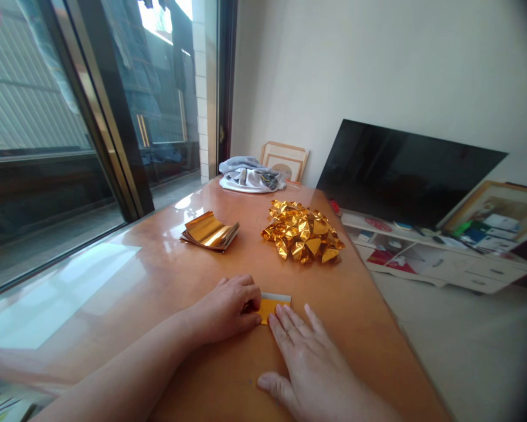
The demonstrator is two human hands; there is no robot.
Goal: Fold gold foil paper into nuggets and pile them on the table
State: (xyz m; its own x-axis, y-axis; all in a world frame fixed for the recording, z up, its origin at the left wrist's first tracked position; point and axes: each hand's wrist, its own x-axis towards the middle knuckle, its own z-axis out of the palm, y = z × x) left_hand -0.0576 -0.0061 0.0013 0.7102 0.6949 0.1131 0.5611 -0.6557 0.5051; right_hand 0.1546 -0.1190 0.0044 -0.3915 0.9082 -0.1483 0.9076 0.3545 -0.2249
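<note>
I have the folded gold foil strip (267, 307) flat on the near part of the glossy table (228, 375), between my two hands. Its long axis seems to run left to right across me (the left end is hidden by my fingers, so I can't see its full length), and a pale band lies along its far edge. My right hand (309, 349) comes in from the near right, palm down and open, fingers stretched toward the far side with some of the tips on the foil; its thumb is spread out to the left on the wood, grasping nothing. My left hand (232, 305) reaches in from the near left, forearm slanting across the table, fingers curled over the strip's left end and thumb at its near edge; whether they pinch it, I can't tell.

Farther off on the left lies a stack of gold sheets (208, 230), their ends curling up. To its right sits a heap of folded gold pieces (305, 231), all points and creases. At the table's far end rests a bundle of pale cloth (245, 176), and beyond, to the right, a dark television (412, 170) stands on a white cabinet (461, 264).
</note>
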